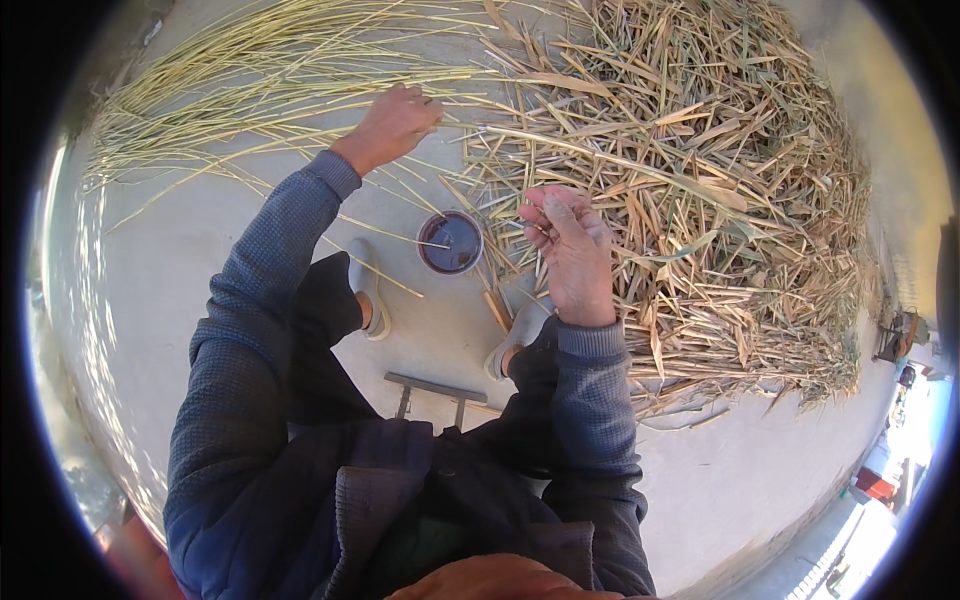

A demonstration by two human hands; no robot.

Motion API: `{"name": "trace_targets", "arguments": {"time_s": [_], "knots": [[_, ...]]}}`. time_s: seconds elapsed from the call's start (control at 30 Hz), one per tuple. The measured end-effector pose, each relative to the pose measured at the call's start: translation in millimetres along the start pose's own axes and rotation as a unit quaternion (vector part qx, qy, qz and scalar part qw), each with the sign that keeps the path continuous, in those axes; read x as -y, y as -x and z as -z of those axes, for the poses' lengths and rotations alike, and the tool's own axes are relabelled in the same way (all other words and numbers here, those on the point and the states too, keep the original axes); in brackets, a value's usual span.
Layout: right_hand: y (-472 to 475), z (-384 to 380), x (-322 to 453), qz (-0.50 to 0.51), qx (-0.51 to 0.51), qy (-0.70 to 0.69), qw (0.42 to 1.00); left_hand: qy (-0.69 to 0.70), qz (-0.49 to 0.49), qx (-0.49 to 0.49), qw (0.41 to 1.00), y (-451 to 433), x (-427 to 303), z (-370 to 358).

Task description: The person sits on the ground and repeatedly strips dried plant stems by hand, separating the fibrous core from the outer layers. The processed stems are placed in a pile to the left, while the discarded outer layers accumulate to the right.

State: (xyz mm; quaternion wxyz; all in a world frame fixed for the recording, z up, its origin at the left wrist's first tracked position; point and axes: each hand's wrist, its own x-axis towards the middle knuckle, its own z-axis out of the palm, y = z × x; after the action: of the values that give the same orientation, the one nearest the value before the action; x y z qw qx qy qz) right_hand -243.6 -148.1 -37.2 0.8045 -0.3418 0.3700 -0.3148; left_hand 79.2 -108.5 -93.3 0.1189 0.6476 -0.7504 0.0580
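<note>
My left hand (397,124) is closed around a long, thin reed-like stalk (540,139). The stalk runs out on both sides of the fist, and its right end, with dry leaves, lies over the heap of cut stalks. My right hand (570,247) is raised palm up beside that heap, fingers curled and thumb bent over. Something small and dark shows at its fingertips, too unclear to name. Between my feet and the stalks stands a round bowl of dark liquid (452,251). One thin stalk (390,231) reaches across the bowl's rim from the left.
Long, stripped yellow-green stalks (247,97) lie spread at the upper left. A big heap of dry leaves and cut stem pieces (720,247) covers the right side. Both my shoes (365,289) rest on the concrete floor (720,480). A narrow bar on legs (435,388) stands between my knees.
</note>
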Motion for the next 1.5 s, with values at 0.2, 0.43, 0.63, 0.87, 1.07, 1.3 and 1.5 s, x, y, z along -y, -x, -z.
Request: {"name": "trace_targets", "arguments": {"time_s": [0.2,0.43,0.63,0.87,1.07,1.3,1.5], "knots": [[0,-47,-22,0.070,0.060,0.006,0.996,0.011,0.005,-0.045,0.999,13,-99,113],[-3,-8,20,0.227,-0.013,-0.087,0.970,-0.005,0.084,-0.168,0.982,38,-104,109],[-1,53,66,0.288,-0.087,-0.159,0.940,0.022,0.090,-0.138,0.986,36,-94,79],[-27,25,31,0.258,0.010,-0.064,0.964,0.050,0.058,-0.163,0.984,16,-93,76],[-30,10,36,0.253,-0.131,-0.018,0.958,0.032,0.065,-0.168,0.983,13,-91,81],[-21,70,86,0.285,-0.240,-0.069,0.925,-0.022,0.167,-0.095,0.981,50,-38,92],[-23,32,52,0.244,-0.133,-0.054,0.959,0.137,0.050,-0.169,0.975,4,-99,78]]}}
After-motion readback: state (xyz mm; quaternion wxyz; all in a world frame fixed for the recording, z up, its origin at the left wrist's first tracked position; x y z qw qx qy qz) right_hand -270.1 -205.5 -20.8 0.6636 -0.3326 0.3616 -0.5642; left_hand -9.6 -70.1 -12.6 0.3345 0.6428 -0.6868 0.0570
